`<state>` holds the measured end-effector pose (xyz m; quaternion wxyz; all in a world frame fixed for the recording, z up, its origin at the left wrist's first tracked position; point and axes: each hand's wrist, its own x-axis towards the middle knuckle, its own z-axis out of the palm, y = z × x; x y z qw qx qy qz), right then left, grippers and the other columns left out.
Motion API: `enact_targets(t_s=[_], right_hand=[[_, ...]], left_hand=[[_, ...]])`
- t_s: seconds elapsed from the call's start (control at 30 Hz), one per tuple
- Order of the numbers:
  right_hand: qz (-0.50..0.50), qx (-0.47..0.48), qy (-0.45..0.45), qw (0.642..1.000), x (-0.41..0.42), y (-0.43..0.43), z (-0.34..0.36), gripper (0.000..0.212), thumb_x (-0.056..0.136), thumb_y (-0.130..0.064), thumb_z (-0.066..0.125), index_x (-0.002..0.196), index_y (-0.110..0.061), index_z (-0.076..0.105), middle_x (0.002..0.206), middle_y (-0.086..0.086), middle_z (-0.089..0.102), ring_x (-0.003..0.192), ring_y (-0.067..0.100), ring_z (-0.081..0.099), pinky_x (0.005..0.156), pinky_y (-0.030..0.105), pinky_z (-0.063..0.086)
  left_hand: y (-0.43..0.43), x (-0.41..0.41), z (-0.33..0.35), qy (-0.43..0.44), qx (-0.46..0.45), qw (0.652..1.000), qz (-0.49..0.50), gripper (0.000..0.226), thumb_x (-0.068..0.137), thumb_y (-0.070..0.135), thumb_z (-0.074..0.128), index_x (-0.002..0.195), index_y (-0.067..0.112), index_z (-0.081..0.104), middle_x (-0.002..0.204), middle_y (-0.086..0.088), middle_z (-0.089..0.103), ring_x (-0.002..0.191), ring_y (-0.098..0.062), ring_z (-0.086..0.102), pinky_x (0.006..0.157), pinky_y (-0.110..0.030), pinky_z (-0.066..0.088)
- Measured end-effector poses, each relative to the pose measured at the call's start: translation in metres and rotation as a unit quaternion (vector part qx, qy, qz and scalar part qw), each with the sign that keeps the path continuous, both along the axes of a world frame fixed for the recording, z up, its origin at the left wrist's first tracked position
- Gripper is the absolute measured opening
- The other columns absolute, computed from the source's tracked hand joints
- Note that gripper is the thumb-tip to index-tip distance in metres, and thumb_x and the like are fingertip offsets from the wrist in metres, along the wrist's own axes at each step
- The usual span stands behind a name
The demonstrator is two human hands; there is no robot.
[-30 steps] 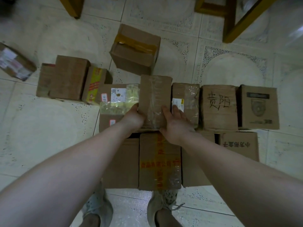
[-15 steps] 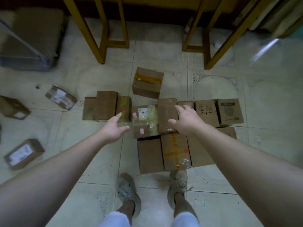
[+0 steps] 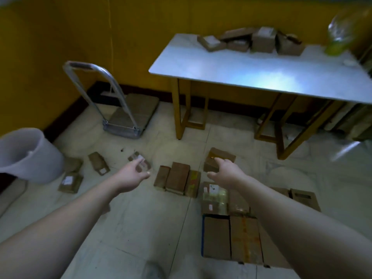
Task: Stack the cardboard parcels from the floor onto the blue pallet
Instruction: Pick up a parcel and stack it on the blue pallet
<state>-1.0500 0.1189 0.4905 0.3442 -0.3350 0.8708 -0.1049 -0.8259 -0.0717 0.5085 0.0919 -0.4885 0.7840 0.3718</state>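
A grey-topped table on yellow wooden legs (image 3: 251, 71) fills the upper right of the frame, and a pile of brown cardboard boxes (image 3: 261, 40) sits at its far edge. A white plastic bucket (image 3: 30, 156) stands at the left edge. A flat platform trolley with a bent metal handle (image 3: 130, 115) is parked upper left of centre, against the yellow wall.

The blue pallet (image 3: 203, 238) lies on the tiled floor at lower centre-right. Only a thin blue edge shows, because brown cardboard parcels (image 3: 231, 236) packed side by side cover it.

Three brown parcels (image 3: 178, 178) stand touching one another on the floor at centre. A single yellow-taped parcel (image 3: 219, 158) sits just above and right of them. Smaller labelled parcels (image 3: 70, 181) lie scattered at centre left, near the bucket.

Both bare arms reach in from the bottom corners. The left hand (image 3: 132, 175) is held out at centre with fingers loosely spread, and it grasps nothing. The right hand (image 3: 225, 172) is likewise open and empty, fingers extended. It overlaps the yellow-taped parcel in the picture, though whether it touches it cannot be told.
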Motion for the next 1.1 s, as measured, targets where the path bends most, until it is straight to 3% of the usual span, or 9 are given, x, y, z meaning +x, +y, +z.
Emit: enact_targets(t_s=[0.27, 0.37, 0.47, 0.57, 0.63, 0.7, 0.77, 0.87, 1.1], right_hand=[[0.003, -0.043, 0.030, 0.999, 0.040, -0.092, 0.035, 0.072, 0.092, -0.044, 0.056, 0.151, -0.025, 0.020, 0.154, 0.009, 0.029, 0.135, 0.030, 0.037, 0.104, 0.042, 0.041], [-0.025, -0.044, 0.023, 0.998, 0.052, -0.129, 0.027, 0.073, 0.091, -0.045, 0.057, 0.151, -0.026, 0.021, 0.153, 0.009, 0.031, 0.134, 0.029, 0.039, 0.101, 0.041, 0.041], [-0.057, -0.036, 0.007, 0.998, 0.061, -0.157, 0.015, 0.075, 0.089, -0.048, 0.058, 0.151, -0.028, 0.020, 0.154, 0.008, 0.031, 0.135, 0.029, 0.039, 0.102, 0.041, 0.041], [-0.072, -0.025, -0.009, 0.997, 0.061, -0.176, 0.004, 0.075, 0.089, -0.049, 0.058, 0.150, -0.028, 0.020, 0.153, 0.007, 0.032, 0.134, 0.028, 0.040, 0.100, 0.040, 0.042], [-0.091, -0.010, -0.021, 0.996, 0.052, -0.185, -0.005, 0.075, 0.090, -0.047, 0.058, 0.151, -0.027, 0.020, 0.153, 0.007, 0.033, 0.134, 0.027, 0.039, 0.102, 0.041, 0.043], [-0.114, -0.004, -0.036, 0.993, 0.040, -0.191, -0.020, 0.074, 0.091, -0.043, 0.058, 0.151, -0.025, 0.020, 0.153, 0.008, 0.032, 0.136, 0.028, 0.037, 0.105, 0.043, 0.042], [-0.136, 0.003, -0.049, 0.990, 0.021, -0.199, -0.040, 0.072, 0.092, -0.042, 0.057, 0.151, -0.024, 0.020, 0.154, 0.008, 0.030, 0.137, 0.028, 0.036, 0.105, 0.043, 0.040], [-0.162, 0.015, -0.068, 0.984, -0.009, -0.216, -0.078, 0.069, 0.093, -0.041, 0.055, 0.151, -0.023, 0.021, 0.152, 0.009, 0.034, 0.133, 0.027, 0.042, 0.104, 0.042, 0.043], [-0.211, 0.058, -0.134, 0.966, -0.053, -0.239, -0.224, 0.070, 0.094, -0.043, 0.054, 0.151, -0.020, 0.022, 0.152, 0.009, 0.035, 0.135, 0.028, 0.039, 0.104, 0.041, 0.039]], left_hand=[[-0.087, 0.039, 0.037, 0.039, -0.014, 0.999, -0.007, 0.068, 0.091, 0.033, 0.058, 0.149, 0.025, 0.023, 0.152, -0.005, 0.031, 0.132, -0.022, 0.039, 0.098, -0.032, 0.036], [-0.129, 0.042, 0.033, 0.037, -0.009, 0.999, -0.038, 0.069, 0.090, 0.036, 0.058, 0.148, 0.028, 0.022, 0.148, -0.004, 0.037, 0.104, -0.011, 0.054, 0.077, -0.023, 0.042], [-0.170, 0.035, 0.027, 0.026, -0.002, 0.997, -0.073, 0.069, 0.090, 0.036, 0.059, 0.148, 0.028, 0.022, 0.150, -0.004, 0.035, 0.113, -0.014, 0.053, 0.082, -0.025, 0.042], [-0.197, 0.013, 0.018, 0.018, 0.017, 0.995, -0.092, 0.068, 0.091, 0.034, 0.058, 0.148, 0.026, 0.022, 0.150, -0.005, 0.034, 0.094, -0.005, 0.058, 0.069, -0.014, 0.039], [-0.207, -0.008, 0.005, 0.005, 0.031, 0.994, -0.105, 0.068, 0.091, 0.032, 0.058, 0.148, 0.023, 0.023, 0.150, -0.007, 0.033, 0.116, -0.018, 0.054, 0.078, -0.022, 0.041], [-0.211, -0.029, -0.008, -0.016, 0.052, 0.992, -0.115, 0.067, 0.092, 0.030, 0.057, 0.149, 0.022, 0.022, 0.149, -0.010, 0.035, 0.126, -0.024, 0.047, 0.088, -0.031, 0.044], [-0.217, -0.050, -0.028, -0.030, 0.076, 0.989, -0.122, 0.067, 0.093, 0.029, 0.056, 0.149, 0.022, 0.021, 0.146, -0.012, 0.039, 0.126, -0.027, 0.047, 0.093, -0.035, 0.044], [-0.227, -0.079, -0.064, -0.049, 0.089, 0.988, -0.113, 0.065, 0.093, 0.029, 0.054, 0.149, 0.022, 0.022, 0.151, -0.010, 0.031, 0.135, -0.028, 0.035, 0.108, -0.043, 0.035], [-0.260, -0.143, -0.209, -0.116, 0.130, 0.979, -0.101, 0.066, 0.093, 0.036, 0.054, 0.149, 0.020, 0.023, 0.151, -0.010, 0.031, 0.135, -0.027, 0.034, 0.109, -0.039, 0.031]])
